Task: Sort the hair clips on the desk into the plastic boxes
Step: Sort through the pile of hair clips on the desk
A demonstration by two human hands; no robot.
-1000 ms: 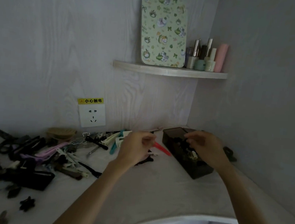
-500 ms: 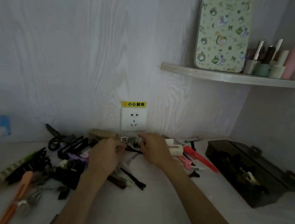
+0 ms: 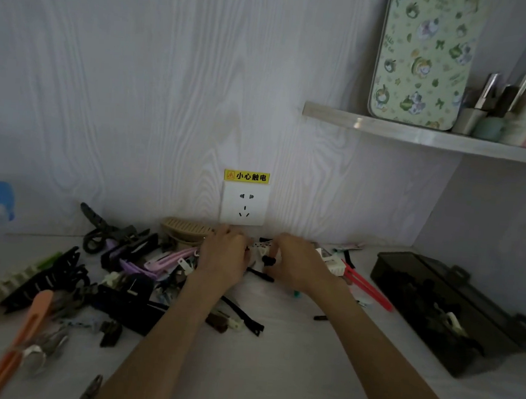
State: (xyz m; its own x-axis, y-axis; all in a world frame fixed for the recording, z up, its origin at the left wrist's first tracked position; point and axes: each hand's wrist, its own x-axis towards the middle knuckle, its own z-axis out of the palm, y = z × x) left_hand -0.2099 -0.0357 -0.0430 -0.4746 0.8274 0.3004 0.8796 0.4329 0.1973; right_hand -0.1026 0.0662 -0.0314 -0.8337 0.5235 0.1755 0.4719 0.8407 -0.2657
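Reaching into the far middle of the heap, we have both hands just below the white wall socket (image 3: 245,204). Our left hand (image 3: 224,257) is curled, knuckles up, fingers tucked out of sight, so we cannot tell whether it grips anything. Our right hand (image 3: 297,263) pinches at a small black clip piece (image 3: 268,260) that lies against a white dotted clip (image 3: 259,250) in the gap between the two hands; whether the pinch has closed fully is unclear in this dim light. The piece lies at the right hand's fingertips, so we judge the right hand nearer and better placed to lift it. The dark translucent plastic box (image 3: 448,311), lid open and already holding dark clips, stands well apart to the right, its long axis running from the back wall toward our near right. The carry would therefore go rightward, on the right arm's own side. Most loose hair clips (image 3: 130,270) lie left of the hands on the pale desk (image 3: 273,373).
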